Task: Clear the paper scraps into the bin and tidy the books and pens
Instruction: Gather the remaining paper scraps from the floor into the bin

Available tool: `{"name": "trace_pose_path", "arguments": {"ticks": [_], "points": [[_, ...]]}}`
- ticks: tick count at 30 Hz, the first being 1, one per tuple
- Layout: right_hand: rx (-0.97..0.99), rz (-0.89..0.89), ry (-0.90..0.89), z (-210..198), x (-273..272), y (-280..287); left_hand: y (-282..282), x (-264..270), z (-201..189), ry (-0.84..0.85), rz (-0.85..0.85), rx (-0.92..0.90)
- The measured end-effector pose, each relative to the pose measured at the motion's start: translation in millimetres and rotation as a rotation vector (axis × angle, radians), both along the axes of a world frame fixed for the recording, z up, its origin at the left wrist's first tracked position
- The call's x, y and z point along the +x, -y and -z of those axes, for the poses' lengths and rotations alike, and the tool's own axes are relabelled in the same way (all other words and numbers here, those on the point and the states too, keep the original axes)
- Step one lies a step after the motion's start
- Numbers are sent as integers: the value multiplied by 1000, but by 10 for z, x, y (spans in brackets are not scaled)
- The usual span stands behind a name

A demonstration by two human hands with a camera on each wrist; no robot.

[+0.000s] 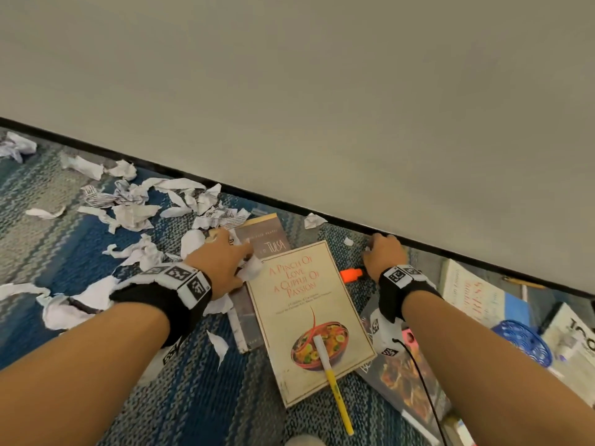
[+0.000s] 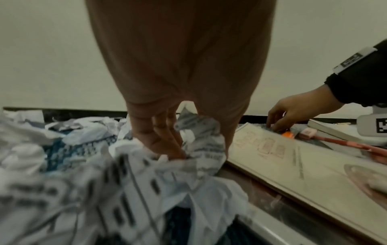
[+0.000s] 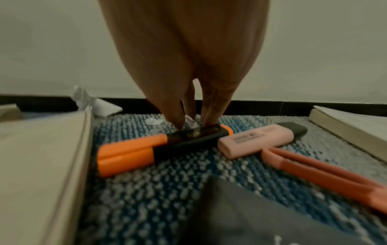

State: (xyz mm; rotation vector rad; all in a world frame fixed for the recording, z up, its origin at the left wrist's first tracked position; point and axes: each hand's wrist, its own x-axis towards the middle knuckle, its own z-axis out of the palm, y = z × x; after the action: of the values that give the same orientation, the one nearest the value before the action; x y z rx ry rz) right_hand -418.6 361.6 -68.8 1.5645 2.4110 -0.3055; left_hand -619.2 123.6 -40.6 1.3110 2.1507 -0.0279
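Observation:
Torn printed paper scraps (image 1: 128, 204) litter the blue carpet on the left. My left hand (image 1: 222, 262) grips a crumpled wad of paper (image 2: 201, 142) at the edge of a grey book titled Tulsa (image 1: 267, 239), fingers (image 2: 163, 140) curled into it. A cream cookbook (image 1: 306, 310) overlaps that book, and a yellow pen (image 1: 331, 378) lies across it. By the wall, my right hand (image 1: 384, 252) points down and pinches a small white scrap (image 3: 191, 124) just behind an orange highlighter (image 3: 146, 149).
A pink highlighter (image 3: 257, 140) and a red pen (image 3: 324, 174) lie right of the orange one. More books (image 1: 476, 294) and a blue mesh basket (image 1: 521, 342) sit at the right. A dark book (image 1: 409, 387) lies under my right forearm. The wall (image 1: 322, 91) bounds the far side.

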Motion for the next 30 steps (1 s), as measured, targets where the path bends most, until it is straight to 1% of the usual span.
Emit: {"name": "trace_pose_path", "arguments": {"ticks": [3, 6, 7, 9, 11, 14, 18, 19, 21, 22, 24, 27, 28, 29, 30], "points": [[66, 11, -130, 107, 21, -86, -61, 9, 94, -5, -64, 42], [103, 51, -369, 141, -68, -79, -127, -11, 137, 7, -63, 114], [109, 52, -422, 147, -121, -59, -144, -21, 142, 13, -70, 142], [64, 27, -432, 164, -222, -1, -171, -26, 131, 2, -94, 206], [15, 6, -376, 210, -279, 41, -182, -22, 124, -34, -118, 283], [53, 5, -356, 245, -281, 36, -177, -13, 129, -56, -172, 404], [62, 61, -349, 205, -296, 39, -152, -44, 147, 0, -287, 542], [72, 76, -391, 190, -320, 59, -148, -65, 156, 15, -320, 569], [63, 115, -543, 176, -392, 111, -141, -123, 185, 32, -378, 591], [36, 144, -617, 148, -432, 152, -137, -150, 199, 44, -405, 589], [-20, 209, -703, 130, -523, 229, -124, -192, 227, 61, -444, 590], [-126, 340, -861, 75, -645, 362, -102, -235, 252, 55, -458, 592], [-177, 375, -898, 47, -688, 406, -84, -245, 253, 58, -460, 595], [-189, 385, -873, 22, -734, 430, -59, -257, 252, 67, -461, 606], [-176, 389, -804, -13, -790, 450, -27, -273, 246, 76, -460, 618]]}}
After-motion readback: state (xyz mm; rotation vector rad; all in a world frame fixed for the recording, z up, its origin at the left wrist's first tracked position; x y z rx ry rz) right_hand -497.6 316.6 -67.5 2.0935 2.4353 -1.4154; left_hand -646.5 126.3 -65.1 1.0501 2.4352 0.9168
